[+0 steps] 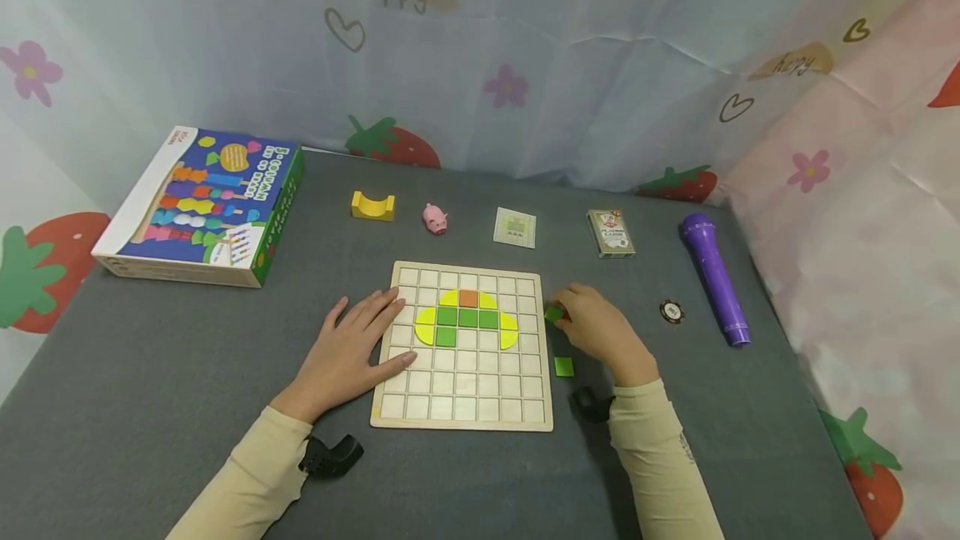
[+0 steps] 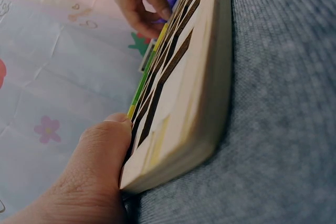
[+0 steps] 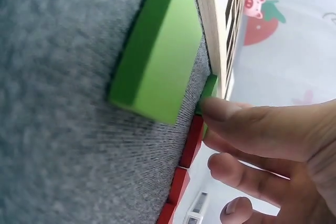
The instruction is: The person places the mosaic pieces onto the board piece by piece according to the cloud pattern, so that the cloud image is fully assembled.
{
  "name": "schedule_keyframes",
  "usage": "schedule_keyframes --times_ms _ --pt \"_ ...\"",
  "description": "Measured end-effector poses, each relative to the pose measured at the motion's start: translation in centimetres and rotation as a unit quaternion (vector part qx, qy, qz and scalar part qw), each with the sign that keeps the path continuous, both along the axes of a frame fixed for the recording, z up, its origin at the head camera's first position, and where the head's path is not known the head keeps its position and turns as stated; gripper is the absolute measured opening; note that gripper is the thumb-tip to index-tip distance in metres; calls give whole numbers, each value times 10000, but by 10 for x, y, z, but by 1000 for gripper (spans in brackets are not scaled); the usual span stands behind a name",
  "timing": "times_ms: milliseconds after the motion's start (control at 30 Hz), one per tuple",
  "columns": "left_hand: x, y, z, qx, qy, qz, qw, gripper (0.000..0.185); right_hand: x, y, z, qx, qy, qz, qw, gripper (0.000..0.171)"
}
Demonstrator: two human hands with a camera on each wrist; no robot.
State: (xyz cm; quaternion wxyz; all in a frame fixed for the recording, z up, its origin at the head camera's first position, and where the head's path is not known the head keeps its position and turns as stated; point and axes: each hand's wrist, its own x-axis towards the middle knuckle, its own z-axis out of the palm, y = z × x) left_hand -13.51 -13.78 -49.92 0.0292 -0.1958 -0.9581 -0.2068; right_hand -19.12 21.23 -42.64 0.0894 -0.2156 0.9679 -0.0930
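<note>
Green tile (image 1: 554, 314) sits just beside the right edge of the board (image 1: 465, 407), pinched between the right hand's (image 1: 597, 328) thumb and finger. With fingers spread, the left hand (image 1: 348, 352) rests on the board's left edge. Another green tile (image 1: 564, 367) lies right of the board, nearer the person. Beyond the board are a yellow block (image 1: 372, 207) and a pink pig (image 1: 435, 219).

1. Pinched green tile (image 3: 210, 87): partly covered by right hand (image 1: 603, 333).
2. Nearer green tile (image 3: 168, 61): soft focus, cut by right wrist view's top edge.
3. Red blocks (image 3: 192, 142): lowest cropped at bottom, same view.
4. Board (image 2: 203, 85): far end cropped, left wrist view.
5. Chip (image 1: 672, 312): lettering too small to read.
6. Left sleeve (image 1: 243, 469), right sleeve (image 1: 660, 448): cropped, head view's bottom.
</note>
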Motion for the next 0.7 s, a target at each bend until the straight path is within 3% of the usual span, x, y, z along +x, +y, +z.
schedule_keyframes --times_ms 433,700 --pt "1 1 3 -6 -4 -6 10000 83 2 1 2 72 141 -17 9999 31" --pt "1 1 3 24 46 1 10000 82 13 -18 13 -247 292 261 9989 26"
